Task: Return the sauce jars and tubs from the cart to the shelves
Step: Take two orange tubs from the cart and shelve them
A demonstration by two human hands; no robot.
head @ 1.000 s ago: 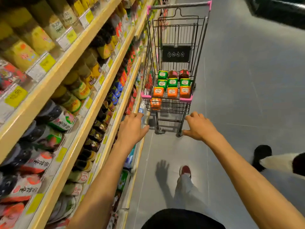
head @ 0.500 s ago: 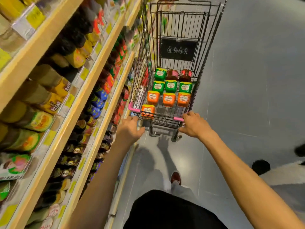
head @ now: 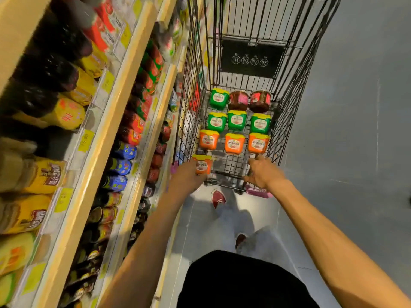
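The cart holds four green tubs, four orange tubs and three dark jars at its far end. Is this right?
Not quite. The head view shows two dark jars, not three. The four green tubs and four orange tubs in the cart are right.

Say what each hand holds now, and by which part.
The right hand grips the cart by its near rim, at the right corner. The left hand sits at the left corner against the nearest orange tub; blur hides what it holds.
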